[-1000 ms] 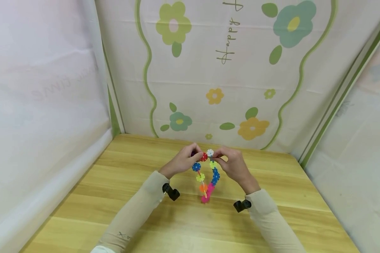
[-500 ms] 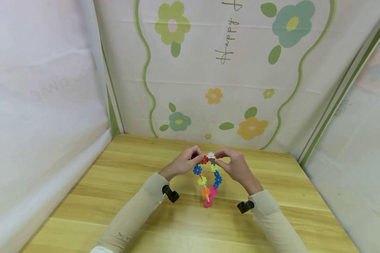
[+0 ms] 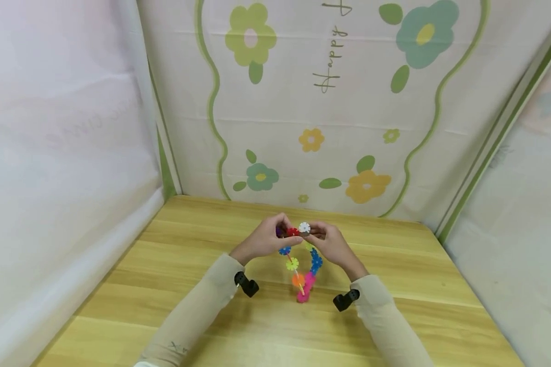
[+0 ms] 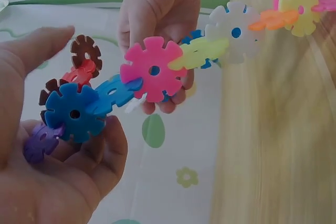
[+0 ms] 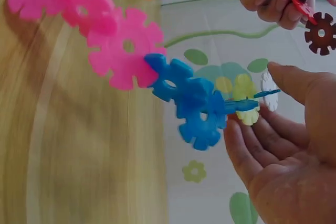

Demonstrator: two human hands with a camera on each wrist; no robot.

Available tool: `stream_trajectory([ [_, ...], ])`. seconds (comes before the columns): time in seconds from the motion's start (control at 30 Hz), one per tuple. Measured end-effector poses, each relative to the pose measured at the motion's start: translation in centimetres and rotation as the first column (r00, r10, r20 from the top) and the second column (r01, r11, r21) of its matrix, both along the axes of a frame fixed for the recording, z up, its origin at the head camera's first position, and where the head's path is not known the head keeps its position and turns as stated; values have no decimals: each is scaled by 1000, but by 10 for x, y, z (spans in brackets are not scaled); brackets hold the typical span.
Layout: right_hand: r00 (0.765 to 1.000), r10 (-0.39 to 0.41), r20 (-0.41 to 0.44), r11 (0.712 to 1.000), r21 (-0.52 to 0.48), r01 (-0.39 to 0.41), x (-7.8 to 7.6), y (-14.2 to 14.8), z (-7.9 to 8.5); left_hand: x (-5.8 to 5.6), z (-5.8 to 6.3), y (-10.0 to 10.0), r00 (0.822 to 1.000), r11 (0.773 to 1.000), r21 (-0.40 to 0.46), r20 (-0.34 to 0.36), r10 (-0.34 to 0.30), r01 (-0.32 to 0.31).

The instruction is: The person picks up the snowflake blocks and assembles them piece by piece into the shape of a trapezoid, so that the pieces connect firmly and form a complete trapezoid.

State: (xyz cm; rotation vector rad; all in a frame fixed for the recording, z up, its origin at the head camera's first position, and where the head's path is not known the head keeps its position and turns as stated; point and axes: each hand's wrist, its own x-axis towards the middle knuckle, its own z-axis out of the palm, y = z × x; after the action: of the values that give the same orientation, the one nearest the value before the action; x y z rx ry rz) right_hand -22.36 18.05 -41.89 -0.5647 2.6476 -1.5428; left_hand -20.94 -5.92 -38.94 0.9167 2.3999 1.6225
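Observation:
A chain of colourful notched plastic snowflake discs (image 3: 316, 260) hangs in a loop between the two hands, above the table. My left hand (image 3: 264, 238) holds one end; its fingers curl round the purple disc (image 4: 43, 142) and blue disc (image 4: 75, 114), with the thumb stretched out. Past them, a red disc (image 4: 80, 73) leads to a brown disc (image 4: 85, 55). My right hand (image 3: 332, 245) holds the other end, its fingers and thumb around the white disc (image 5: 269, 92) and yellow disc (image 5: 245, 100). The white and brown discs are close together; whether they touch I cannot tell.
Below the hands lies a wood-grain table (image 3: 257, 331). A white cloth wall (image 3: 275, 112) printed with flowers stands behind it, and further cloth walls flank the left and right sides. Each wrist carries a small black camera (image 3: 246, 284).
The right hand has loosened its fingertip pinch on the brown disc and shifted slightly left, now around the white-disc end. The left thumb has stretched out to the right. The loop hangs slightly lower.

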Motion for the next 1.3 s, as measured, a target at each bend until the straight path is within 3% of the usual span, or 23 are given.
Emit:
stream_trajectory([
  [0.1,1000,8,-22,999,-32,-8,3,-3,1,1,-2,-2,999,1000,-3,-21,31,-31],
  [0.27,995,30,-100,999,-26,-33,9,-10,8,0,-2,-10,999,999,17,1,52,-52],
  [0.53,975,27,-220,998,65,-13,20,-17,17,-1,-1,-19,993,997,76,118,7,-16],
  [0.67,961,50,-271,994,105,-23,24,-18,16,1,1,-21,984,998,61,175,6,-17],
  [0.9,946,51,-321,992,123,-11,31,-18,15,3,10,-20,994,998,-58,100,32,-27],
  [1.13,932,39,-361,995,103,-2,34,-18,19,4,6,-29,996,995,-64,42,74,-72],
  [1.3,911,87,-403,993,111,-46,34,-19,20,4,4,-34,998,996,-57,16,63,-62],
])
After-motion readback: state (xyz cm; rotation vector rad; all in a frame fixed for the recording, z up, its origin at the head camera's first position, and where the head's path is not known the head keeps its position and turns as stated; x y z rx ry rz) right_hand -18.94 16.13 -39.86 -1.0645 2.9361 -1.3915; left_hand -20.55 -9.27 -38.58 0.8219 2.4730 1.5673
